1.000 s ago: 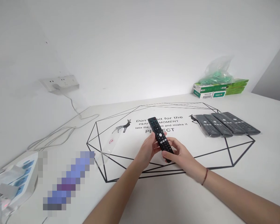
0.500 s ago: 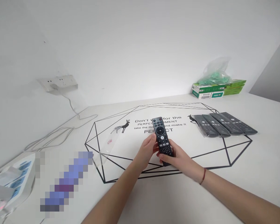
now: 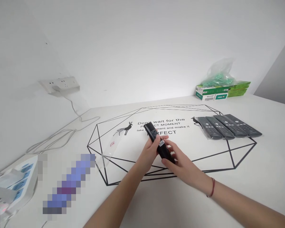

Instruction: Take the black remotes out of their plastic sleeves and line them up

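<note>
A black remote control (image 3: 165, 152) is held above the middle of the table, its back with printed text and a small white label facing up. My left hand (image 3: 151, 152) is closed round its middle, the thumb lying on the back near the label. My right hand (image 3: 184, 164) grips the near end between thumb and fingers. To the left a clear plastic sleeve (image 3: 110, 148) with a red mark lies flat. Several wrapped remotes (image 3: 228, 126) rest side by side on the right, buttons up.
Green and white boxes (image 3: 212, 91) under a clear bag (image 3: 219, 74) stand at the back right. A power strip (image 3: 21, 186), cables (image 3: 49, 139) and a pixelated blue item (image 3: 71, 182) are on the left. A socket panel (image 3: 64, 84) is on the wall.
The remote has turned over from its button side to its back, and its far end has swung left. Both hands have shifted their hold on it.
</note>
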Demonstrator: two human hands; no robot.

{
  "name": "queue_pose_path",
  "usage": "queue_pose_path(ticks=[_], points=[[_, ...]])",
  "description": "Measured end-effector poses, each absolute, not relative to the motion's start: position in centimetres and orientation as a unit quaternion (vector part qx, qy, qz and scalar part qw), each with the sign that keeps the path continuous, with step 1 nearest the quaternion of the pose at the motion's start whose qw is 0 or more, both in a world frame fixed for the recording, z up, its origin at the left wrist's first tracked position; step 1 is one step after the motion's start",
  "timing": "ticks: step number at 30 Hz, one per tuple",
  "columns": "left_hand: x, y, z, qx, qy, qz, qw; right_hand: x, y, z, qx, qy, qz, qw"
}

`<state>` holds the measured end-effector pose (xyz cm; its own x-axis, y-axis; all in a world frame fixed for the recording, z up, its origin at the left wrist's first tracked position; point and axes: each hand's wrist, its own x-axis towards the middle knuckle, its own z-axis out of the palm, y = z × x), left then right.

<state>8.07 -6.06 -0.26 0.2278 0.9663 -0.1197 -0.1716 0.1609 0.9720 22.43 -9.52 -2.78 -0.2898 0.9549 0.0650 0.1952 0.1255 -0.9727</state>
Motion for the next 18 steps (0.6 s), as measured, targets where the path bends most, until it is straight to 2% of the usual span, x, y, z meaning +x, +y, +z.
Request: queue_pose_path(ticks=[4,8,18], points=[[8.09,-6.32,0.31,0.451,0.371,0.452,0.674,22.44,-8.84,-2.90,-0.409,-0.526,0.625,0.408],[8.32,-6.62,0.03,0.465,0.348,0.433,0.689,22.25,-8.67,-2.81,-0.370,-0.460,0.711,0.381],[8.50,-6.65,0.01,0.411,0.370,0.418,0.720,22.07,-9.19,-2.55,-0.346,-0.443,0.729,0.390]])
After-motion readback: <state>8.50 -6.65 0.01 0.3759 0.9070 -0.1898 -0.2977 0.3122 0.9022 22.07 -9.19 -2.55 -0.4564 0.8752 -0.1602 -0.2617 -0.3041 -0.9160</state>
